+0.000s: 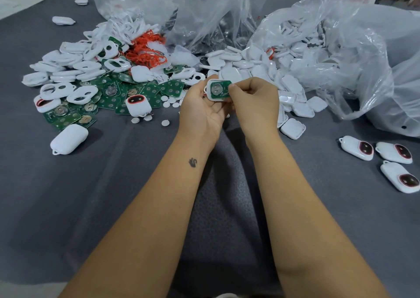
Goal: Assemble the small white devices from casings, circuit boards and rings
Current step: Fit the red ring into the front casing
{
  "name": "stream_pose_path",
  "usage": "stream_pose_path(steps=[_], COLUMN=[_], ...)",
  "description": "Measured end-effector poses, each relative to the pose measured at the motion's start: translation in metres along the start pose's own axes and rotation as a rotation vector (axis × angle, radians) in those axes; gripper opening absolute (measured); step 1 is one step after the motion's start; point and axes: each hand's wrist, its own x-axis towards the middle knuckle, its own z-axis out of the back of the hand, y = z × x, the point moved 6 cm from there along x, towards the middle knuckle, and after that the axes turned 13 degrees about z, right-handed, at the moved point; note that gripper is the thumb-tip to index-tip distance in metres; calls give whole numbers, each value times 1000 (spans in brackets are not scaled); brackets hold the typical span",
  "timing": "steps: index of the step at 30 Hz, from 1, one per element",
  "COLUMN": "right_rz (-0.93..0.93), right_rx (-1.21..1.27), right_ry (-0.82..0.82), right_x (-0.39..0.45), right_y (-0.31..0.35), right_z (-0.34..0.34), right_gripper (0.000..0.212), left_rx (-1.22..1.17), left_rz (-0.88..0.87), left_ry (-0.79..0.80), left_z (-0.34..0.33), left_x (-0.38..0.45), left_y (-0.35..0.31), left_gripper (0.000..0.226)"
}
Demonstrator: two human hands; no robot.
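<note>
A white casing (210, 91) is cradled in the left hand (202, 109) above the worktop's middle; the green circuit board (218, 90), pinched by the right hand (252, 100), should be pressed in squarely.

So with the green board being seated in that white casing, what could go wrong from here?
1. The circuit board looks not fully seated in the casing; pressed askew by the right hand, it might jam or sit crooked.
2. The left hand holds the casing above the table's cloth; a slip could drop it among the loose white discs, possibly mixing the parts.
</note>
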Motion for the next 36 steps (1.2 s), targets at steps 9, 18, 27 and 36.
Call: stream_pose_path(steps=[9, 18, 27, 36], right_rz=[40, -6, -166, -95], right_rx=[-64, 61, 249, 112], right_ry=[-5, -9, 50, 84], right_x=[3, 2, 0, 0], right_y=[0, -3, -7, -7], right_z=[1, 5, 4, 1], right_gripper=[24, 21, 12, 15], left_rx=[155, 136, 142, 225], left_rz=[-75, -64, -69, -71], left_ry=[32, 36, -1, 9], left_z=[-3, -1, 6, 6], left_x=[3, 2, 4, 3], left_y=[1, 0, -4, -4], left_gripper=[29, 28, 15, 15])
